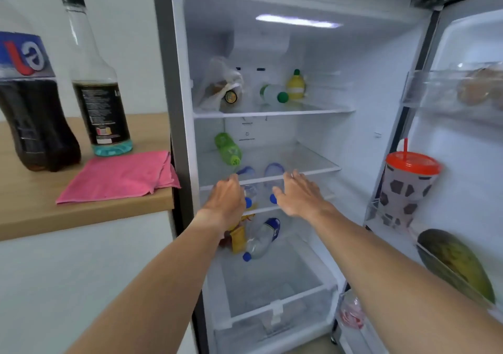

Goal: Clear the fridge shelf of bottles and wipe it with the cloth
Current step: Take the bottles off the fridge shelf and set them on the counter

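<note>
From the head camera, an open fridge [313, 54] fills the middle of the view, white inside and lit from a lamp at the top, its door swung out to the right. Left of it runs a wooden counter [81, 217] against a pale wall. A folded pink cloth [119, 176] lies flat on the counter near the fridge edge, just in front of a cola bottle [30, 103] and a tall dark bottle [95, 87], both upright.

On the glass shelf [313, 160] a green bottle [228, 149] lies on its side, long axis front to back, cap toward the person. Two clear bottles [273, 179] with blue caps lie below it, caps also pointing forward.

The left hand [226, 198] and the right hand [302, 193] reach in at the shelf front, fingers spread, gripping nothing.
</note>
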